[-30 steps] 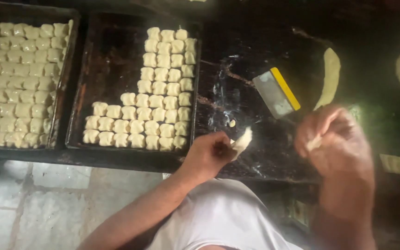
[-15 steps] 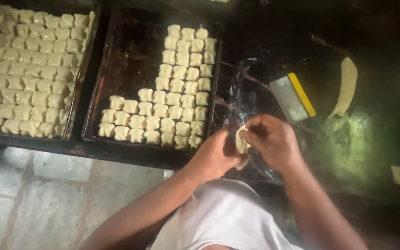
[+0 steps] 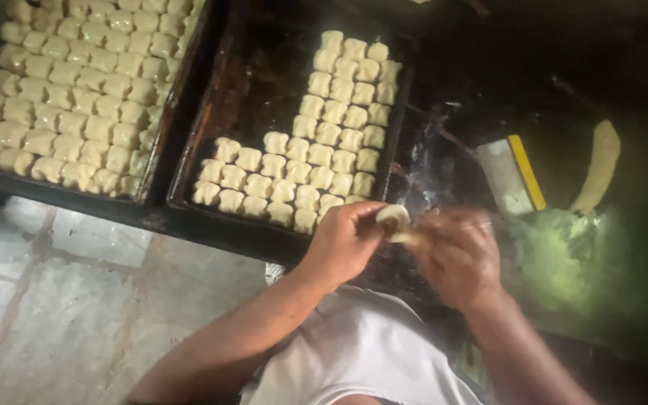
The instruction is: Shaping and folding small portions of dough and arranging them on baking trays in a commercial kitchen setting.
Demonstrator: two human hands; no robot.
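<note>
Two dark baking trays, one (image 3: 260, 90) just past the left fingers (image 3: 365, 217) and one (image 3: 178, 90) further out, one dough piece (image 3: 393, 217) pinched between both sets of fingers, one yellow-edged scraper (image 3: 513, 174) and one dough strip (image 3: 598, 166) beyond the right fingers (image 3: 444, 232).

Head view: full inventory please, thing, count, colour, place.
full tray: one, dark, far left, packed with pale dough pieces
half-filled tray: one, dark, centre, pale dough pieces on its right and near side
scraper: one, metal with yellow edge, right of the trays
dough strip: one, pale, right of the scraper
dough piece: one, pale, between both hands
floor tiles: grey, lower left
left hand: pinches the dough piece
right hand: touches it
</note>
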